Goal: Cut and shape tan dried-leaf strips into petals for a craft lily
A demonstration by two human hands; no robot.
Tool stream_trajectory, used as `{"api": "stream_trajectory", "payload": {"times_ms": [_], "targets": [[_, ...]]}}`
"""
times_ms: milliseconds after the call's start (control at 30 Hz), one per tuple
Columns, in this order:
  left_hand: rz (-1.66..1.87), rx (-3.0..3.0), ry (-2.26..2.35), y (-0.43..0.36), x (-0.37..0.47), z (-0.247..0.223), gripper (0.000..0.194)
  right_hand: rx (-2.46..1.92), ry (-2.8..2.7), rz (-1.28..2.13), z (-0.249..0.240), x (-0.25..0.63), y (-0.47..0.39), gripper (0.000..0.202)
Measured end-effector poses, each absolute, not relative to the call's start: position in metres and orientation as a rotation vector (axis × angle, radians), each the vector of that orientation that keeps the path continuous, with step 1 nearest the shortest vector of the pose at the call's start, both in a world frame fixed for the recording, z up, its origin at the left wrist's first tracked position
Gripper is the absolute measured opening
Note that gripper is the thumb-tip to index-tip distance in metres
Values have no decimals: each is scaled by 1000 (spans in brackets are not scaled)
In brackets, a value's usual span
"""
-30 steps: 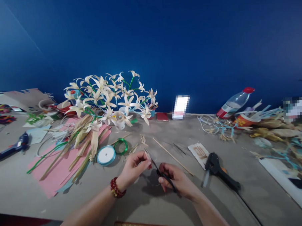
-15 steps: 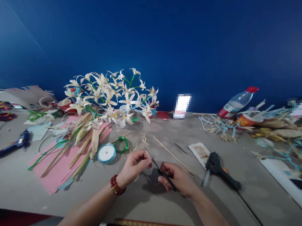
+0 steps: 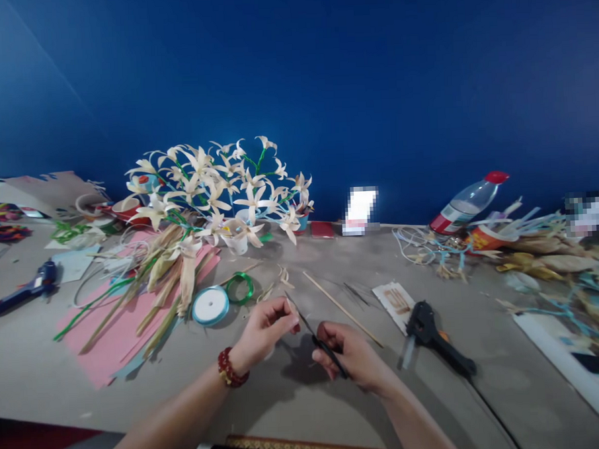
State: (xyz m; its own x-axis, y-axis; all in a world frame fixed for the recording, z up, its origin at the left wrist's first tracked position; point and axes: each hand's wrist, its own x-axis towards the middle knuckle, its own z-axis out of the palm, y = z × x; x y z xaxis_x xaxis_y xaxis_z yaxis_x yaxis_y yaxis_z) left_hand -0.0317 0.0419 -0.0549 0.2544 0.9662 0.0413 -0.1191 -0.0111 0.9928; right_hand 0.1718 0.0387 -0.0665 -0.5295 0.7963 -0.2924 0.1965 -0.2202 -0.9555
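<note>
Dark-handled scissors point(image 3: 326, 350) rest in my right hand point(image 3: 352, 358), its fingers closed round the handles. Their slim blades point up and left, toward the fingertips of my left hand point(image 3: 267, 325). Those fingers are pinched together beside the blades; whatever they grip is too small and hidden to make out. Just beyond the left hand lie a few pale husk scraps point(image 3: 283, 276), a green ribbon roll point(image 3: 240, 288) and a blue-edged white spool point(image 3: 210, 305). A thin wooden stick point(image 3: 341, 309) lies past the right hand.
A black glue gun point(image 3: 441, 341) with its cord lies to the right, by a white packet point(image 3: 393, 304). Pale husk flowers point(image 3: 253, 197) stand in cups along the blue wall. Pink paper point(image 3: 106, 339) with husk strips is at left; a tilted bottle point(image 3: 470, 204) stands back right.
The view has shifted very slightly. Both hands and the scissors keep nearly the same pose, with no clear movement of anything else.
</note>
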Motion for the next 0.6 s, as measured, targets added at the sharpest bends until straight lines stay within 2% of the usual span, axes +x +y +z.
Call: {"api": "stream_trajectory", "payload": {"times_ms": [600], "targets": [[1074,1276,914,42,-32,-53,31,-1181,-1610,1781,-69,172,39,55]]}}
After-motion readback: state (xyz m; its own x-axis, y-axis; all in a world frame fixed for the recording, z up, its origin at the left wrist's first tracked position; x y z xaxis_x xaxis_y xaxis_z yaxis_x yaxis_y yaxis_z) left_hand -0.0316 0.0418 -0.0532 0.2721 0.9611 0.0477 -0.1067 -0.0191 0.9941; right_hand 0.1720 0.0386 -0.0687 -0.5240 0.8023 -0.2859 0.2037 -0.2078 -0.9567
